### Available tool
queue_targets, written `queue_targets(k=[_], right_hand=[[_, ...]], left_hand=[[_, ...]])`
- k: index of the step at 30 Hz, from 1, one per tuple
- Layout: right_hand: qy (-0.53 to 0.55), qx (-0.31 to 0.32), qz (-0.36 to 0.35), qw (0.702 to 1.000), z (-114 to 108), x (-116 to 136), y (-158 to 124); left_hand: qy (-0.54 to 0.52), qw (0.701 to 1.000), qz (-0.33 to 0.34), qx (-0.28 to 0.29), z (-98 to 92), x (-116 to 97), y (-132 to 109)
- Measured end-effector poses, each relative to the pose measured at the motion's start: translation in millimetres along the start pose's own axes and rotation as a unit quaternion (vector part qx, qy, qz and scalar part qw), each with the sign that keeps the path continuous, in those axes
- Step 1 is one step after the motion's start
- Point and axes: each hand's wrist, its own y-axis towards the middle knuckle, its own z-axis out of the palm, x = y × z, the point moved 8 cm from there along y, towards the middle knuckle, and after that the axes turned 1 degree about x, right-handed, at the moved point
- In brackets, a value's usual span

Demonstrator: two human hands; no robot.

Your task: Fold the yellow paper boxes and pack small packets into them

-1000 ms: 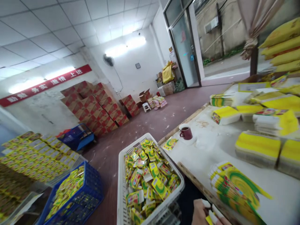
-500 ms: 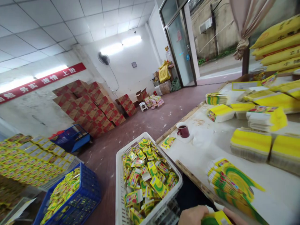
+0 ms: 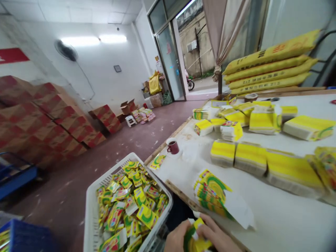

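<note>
Low in the view, my left hand point(image 3: 179, 236) and my right hand point(image 3: 215, 233) are closed on one small yellow and green carton point(image 3: 194, 238), with white flaps showing near its top. The lower part of both hands lies outside the frame. Just beyond them on the table, a fanned stack of flat printed cartons point(image 3: 212, 196) lies with its white side partly showing. To the left of my hands stands a white plastic basket point(image 3: 90, 206) heaped with small yellow and green cartons point(image 3: 140, 196).
On the white table point(image 3: 189, 171) stand a dark red mug point(image 3: 173, 147) and rows of yellow carton stacks point(image 3: 250, 157). Yellow sacks point(image 3: 267, 70) are piled behind it. A blue crate point(image 3: 28, 236) sits lower left, red and brown boxes point(image 3: 44, 119) beyond.
The view has swung to the right, so the table and sacks show more. My hands appear higher in the frame, with the carton still between them and more of the fingers visible.
</note>
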Motion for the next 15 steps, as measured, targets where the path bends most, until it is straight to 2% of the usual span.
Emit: queue_targets(k=[2,3,5,7,9,10,11,12,15], right_hand=[[-0.027,-0.054,-0.006,0.998,3,-6,-3],[-0.039,-0.086,-0.013,0.995,0,-8,-6],[-0.066,-0.151,-0.018,0.986,-15,-11,-10],[-0.115,-0.227,0.009,0.967,-43,-14,-14],[-0.185,-0.312,0.076,0.929,-76,-17,-17],[-0.218,-0.336,0.11,0.91,-90,-19,-17],[-0.246,-0.346,0.142,0.894,-99,-20,-16],[-0.267,-0.339,0.169,0.886,-104,-22,-13],[-0.294,-0.295,0.214,0.884,-104,-27,-3]], left_hand=[[-0.068,0.997,0.01,-0.045,-5.8,-9,-3],[-0.118,0.989,0.001,-0.089,-12.1,-8,-5],[-0.245,0.947,-0.037,-0.206,-31.5,5,-15],[-0.387,0.855,-0.068,-0.34,-56.3,29,-30],[-0.528,0.738,-0.072,-0.415,-73.1,54,-40],[-0.577,0.69,-0.089,-0.426,-75.6,65,-42],[-0.608,0.661,-0.12,-0.422,-73.7,75,-41],[-0.626,0.647,-0.148,-0.41,-69.4,83,-40],[-0.634,0.659,-0.219,-0.339,-45.7,91,-32]])
